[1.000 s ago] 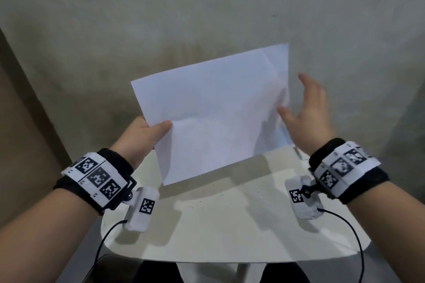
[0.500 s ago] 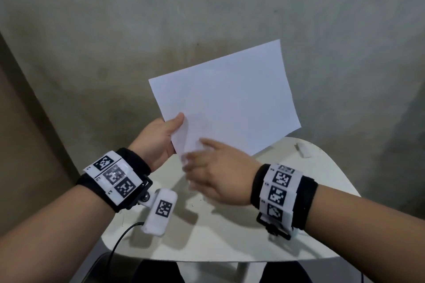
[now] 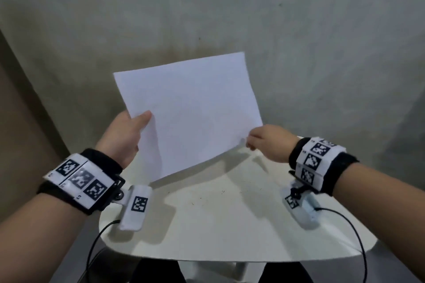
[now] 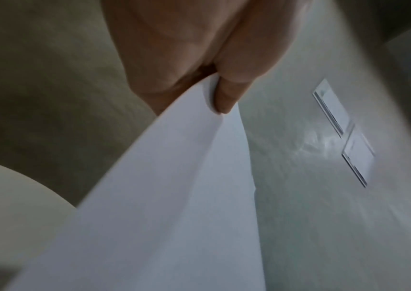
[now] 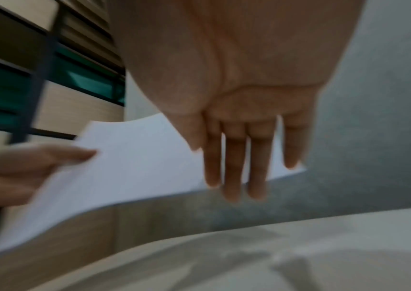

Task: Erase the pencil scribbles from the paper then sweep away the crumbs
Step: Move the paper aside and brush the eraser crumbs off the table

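Your paper (image 3: 190,112) hangs tilted in the middle of the head view, lifted clear of the counter (image 3: 230,225), its long axis running from upper left to lower right of the frame. Your left hand (image 3: 125,138) pinches the sheet's left edge, thumb on the near face; your right hand (image 3: 268,143) sits at the lower right corner, and from the head view you cannot tell whether it grips or only brushes it. The crumbs (image 3: 222,191) lie as small dark specks on the counter below and between your wrists, roughly level with both hands, so either could sweep once the sheet is out of the way. The right wrist view adds what the head view hides: the fingers (image 5: 235,163) hang straight and loose in front of the sheet, not curled round it. The left wrist view confirms the pinch, thumb (image 4: 227,98) pressed on the paper's edge. No scribbles are readable on the near face
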{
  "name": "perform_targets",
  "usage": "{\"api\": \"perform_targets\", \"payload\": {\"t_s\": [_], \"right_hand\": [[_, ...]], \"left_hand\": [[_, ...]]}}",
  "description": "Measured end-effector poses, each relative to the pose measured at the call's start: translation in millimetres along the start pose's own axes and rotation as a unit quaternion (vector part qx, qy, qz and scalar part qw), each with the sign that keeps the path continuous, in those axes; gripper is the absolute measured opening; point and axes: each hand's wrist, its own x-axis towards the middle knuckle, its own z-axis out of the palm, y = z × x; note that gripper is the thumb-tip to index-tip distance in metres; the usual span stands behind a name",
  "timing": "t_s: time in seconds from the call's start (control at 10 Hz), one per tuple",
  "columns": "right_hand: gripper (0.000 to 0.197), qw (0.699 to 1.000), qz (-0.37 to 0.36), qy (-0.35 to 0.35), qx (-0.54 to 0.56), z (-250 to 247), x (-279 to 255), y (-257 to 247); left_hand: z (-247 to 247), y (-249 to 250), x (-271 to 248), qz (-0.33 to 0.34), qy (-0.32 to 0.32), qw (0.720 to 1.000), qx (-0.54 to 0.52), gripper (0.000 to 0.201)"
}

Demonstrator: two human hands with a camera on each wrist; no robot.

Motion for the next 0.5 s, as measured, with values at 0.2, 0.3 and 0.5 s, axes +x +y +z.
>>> {"api": "perform_targets", "payload": {"t_s": [0.2, 0.3, 0.5], "right_hand": [[0.080, 0.962, 0.150, -0.176, -0.143, 44, 27, 21], [0.091, 0.966, 0.016, -0.218, -0.136, 66, 6, -8], [0.055, 0.928, -0.086, -0.363, 0.022, 19, -1, -47]], "left_hand": [[-52, -27, -9, 0.011, 0.092, 0.995, -0.030, 0.029], [-70, -41, -14, 0.000, 0.108, 0.993, -0.041, 0.031], [-122, -68, -24, -0.039, 0.145, 0.974, -0.171, 0.049]]}}
